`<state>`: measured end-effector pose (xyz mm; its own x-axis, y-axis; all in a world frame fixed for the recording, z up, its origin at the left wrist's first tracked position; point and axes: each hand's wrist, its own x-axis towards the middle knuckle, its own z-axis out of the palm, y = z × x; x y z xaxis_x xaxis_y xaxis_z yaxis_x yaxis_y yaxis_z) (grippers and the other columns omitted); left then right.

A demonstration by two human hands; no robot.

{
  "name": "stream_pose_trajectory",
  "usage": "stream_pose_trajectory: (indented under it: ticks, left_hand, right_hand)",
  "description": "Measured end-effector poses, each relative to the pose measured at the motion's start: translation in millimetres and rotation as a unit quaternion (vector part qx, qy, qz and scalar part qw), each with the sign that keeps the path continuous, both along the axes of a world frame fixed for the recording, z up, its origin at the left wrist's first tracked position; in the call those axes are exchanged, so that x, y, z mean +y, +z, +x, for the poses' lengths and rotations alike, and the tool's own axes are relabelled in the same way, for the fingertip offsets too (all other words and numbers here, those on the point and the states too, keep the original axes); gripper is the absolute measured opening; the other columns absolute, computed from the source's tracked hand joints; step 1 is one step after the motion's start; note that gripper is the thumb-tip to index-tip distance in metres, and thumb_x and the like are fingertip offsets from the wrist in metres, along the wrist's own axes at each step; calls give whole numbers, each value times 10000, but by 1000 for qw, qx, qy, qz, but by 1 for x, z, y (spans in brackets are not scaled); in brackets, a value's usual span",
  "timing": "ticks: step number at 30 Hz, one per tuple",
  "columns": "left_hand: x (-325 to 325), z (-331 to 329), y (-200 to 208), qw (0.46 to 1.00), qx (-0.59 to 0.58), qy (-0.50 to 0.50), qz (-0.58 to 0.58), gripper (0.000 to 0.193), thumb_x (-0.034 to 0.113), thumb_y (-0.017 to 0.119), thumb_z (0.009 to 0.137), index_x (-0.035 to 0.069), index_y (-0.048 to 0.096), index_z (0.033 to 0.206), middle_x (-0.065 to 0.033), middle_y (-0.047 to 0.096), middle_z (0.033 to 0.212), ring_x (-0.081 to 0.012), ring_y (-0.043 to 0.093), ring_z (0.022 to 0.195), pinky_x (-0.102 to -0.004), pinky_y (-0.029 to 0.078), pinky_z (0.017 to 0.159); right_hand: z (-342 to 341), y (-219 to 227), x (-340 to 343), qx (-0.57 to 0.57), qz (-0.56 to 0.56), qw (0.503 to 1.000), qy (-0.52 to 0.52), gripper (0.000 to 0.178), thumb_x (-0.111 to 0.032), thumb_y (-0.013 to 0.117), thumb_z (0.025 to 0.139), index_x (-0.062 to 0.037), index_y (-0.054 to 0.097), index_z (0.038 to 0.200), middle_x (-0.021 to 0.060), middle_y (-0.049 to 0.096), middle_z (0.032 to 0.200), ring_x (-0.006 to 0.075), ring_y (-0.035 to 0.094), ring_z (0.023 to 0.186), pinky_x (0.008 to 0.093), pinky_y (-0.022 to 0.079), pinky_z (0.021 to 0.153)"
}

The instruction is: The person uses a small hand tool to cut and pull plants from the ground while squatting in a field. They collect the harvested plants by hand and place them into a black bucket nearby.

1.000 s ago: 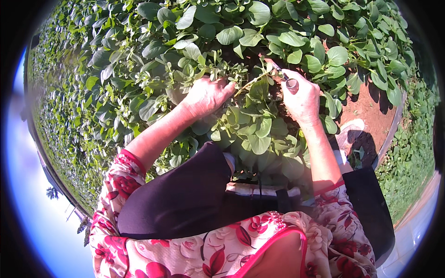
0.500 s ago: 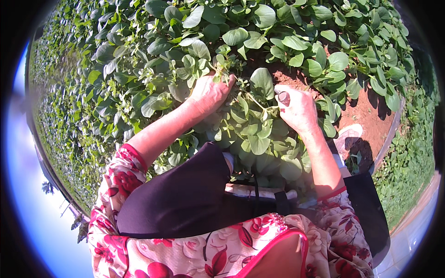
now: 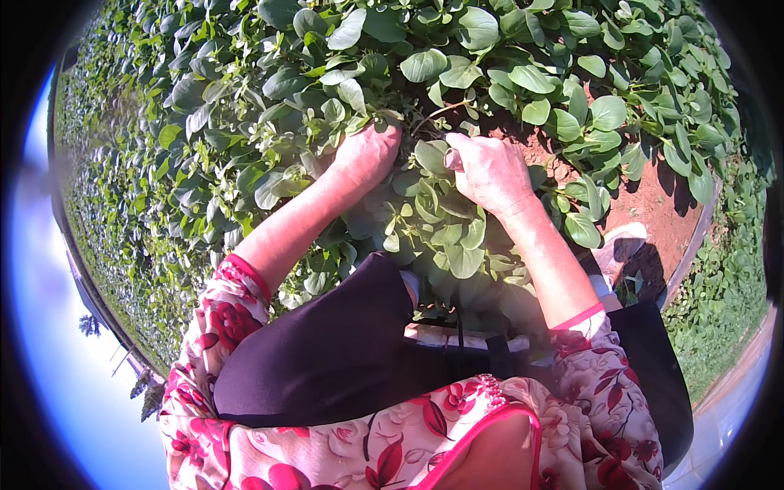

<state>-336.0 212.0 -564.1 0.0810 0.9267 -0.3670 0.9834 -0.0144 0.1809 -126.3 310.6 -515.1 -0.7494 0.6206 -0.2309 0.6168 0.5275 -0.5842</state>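
My left hand is closed among the leafy green plants, its fingertips partly hidden by leaves. It seems to grip stems at the base of a small-leaved plant. Just to its right, my right hand is wrapped round a short handle, whose rounded brownish end faces me. Whatever the handle belongs to is hidden by the fist and foliage. A thin brownish curved strip shows beyond the two hands; I cannot tell whether it is a stem. Below them lie loose-looking leafy plants between my knees.
Dense broad-leaved plants spread ahead and to the left. Bare reddish soil shows at the right, near my shoe. A dark edging strip borders the bed, with more greenery beyond it.
My right hand has moved left and slightly farther away with the handle, closer to my left hand. My left hand has shifted slightly left; the small-leaved sprig upright by its fingers no longer shows there.
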Motion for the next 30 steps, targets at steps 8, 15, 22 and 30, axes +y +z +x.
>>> stream_pose_trajectory:
  ticks: [8,15,22,30]
  left_hand:
    - [-16,18,36,991,-83,77,-68,103,153,567,782,61,550,823,-149,604,667,-342,630,660,-430,513,584]
    - [-27,16,15,994,-66,79,-29,86,151,562,787,80,554,835,-125,597,665,-324,632,613,-433,507,535]
    - [-16,28,31,999,30,41,-4,159,158,619,716,87,572,850,-110,598,653,-309,634,597,-412,511,521]
    - [-27,-2,57,938,-244,228,96,373,52,672,672,50,650,1045,-138,658,957,-305,634,881,-394,504,784]
  right_hand:
    - [46,50,35,-54,-97,994,8,171,-106,566,792,-89,695,902,155,624,650,330,638,649,411,506,633]
    - [49,9,15,21,-66,995,-67,173,-107,600,744,-104,700,886,173,615,653,334,635,624,393,507,581]
    - [34,-31,-16,45,-92,989,-110,51,-119,608,725,-70,619,722,150,626,662,338,635,659,436,510,619]
    - [38,27,28,-21,-40,999,-18,126,-120,574,775,-83,661,860,129,628,653,317,647,654,415,518,619]
